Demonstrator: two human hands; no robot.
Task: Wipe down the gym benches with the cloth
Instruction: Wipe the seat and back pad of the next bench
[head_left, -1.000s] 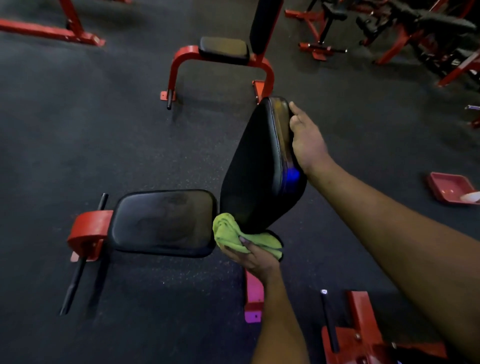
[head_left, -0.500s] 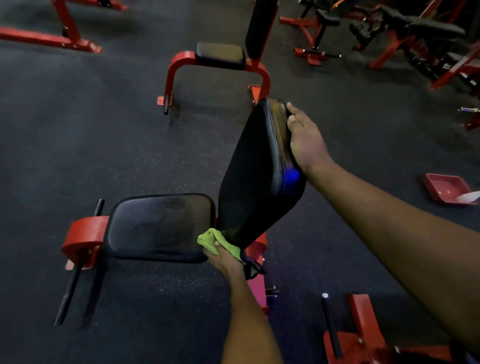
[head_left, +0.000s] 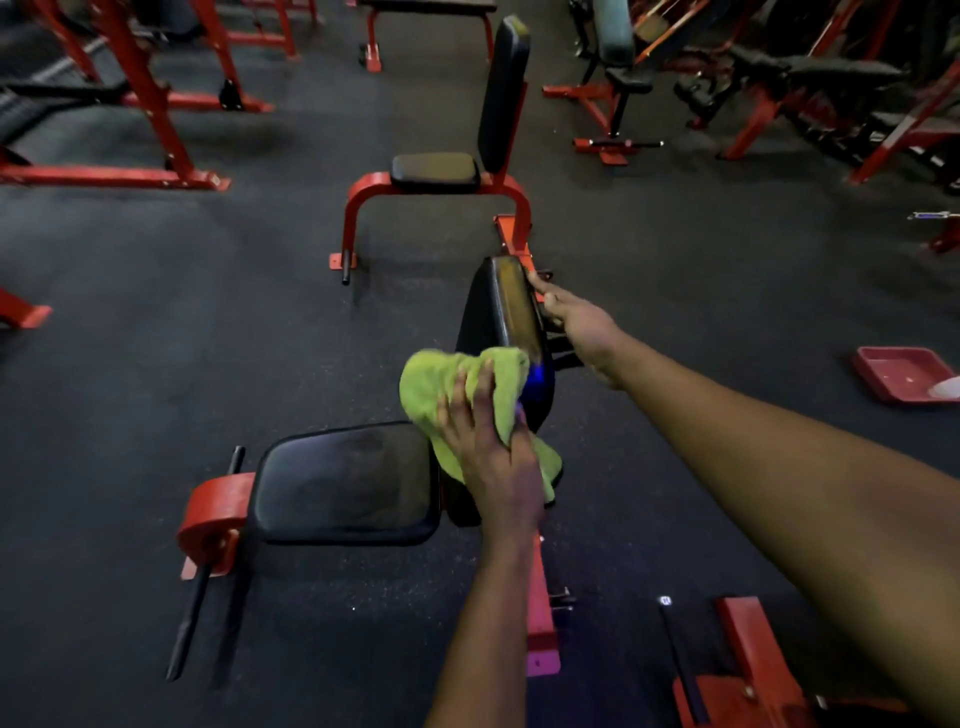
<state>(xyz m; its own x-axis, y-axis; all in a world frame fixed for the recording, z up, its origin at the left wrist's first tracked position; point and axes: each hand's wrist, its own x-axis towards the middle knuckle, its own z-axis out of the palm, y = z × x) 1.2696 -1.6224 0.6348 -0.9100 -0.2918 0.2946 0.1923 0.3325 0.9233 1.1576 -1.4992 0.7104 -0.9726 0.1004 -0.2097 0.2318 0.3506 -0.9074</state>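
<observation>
Left hand (head_left: 488, 457): grasps the bunched green cloth (head_left: 447, 379), fingers curled over it, pressing it to the backrest (head_left: 506, 306).
Cloth: covers the backrest's lower end, just above the rear edge of the seat (head_left: 348, 483); 1 flap hangs below the hand.
Right hand (head_left: 576, 317): clasps the backrest's upper edge, fingers tucked behind it.
Backrest: black pad, tilted up.
Seat: black pad, flat, its front edge at a red frame (head_left: 213, 519).
Floor: 1 second bench (head_left: 434, 174) stands beyond; a red tray (head_left: 904, 379) lies at the right edge.
</observation>
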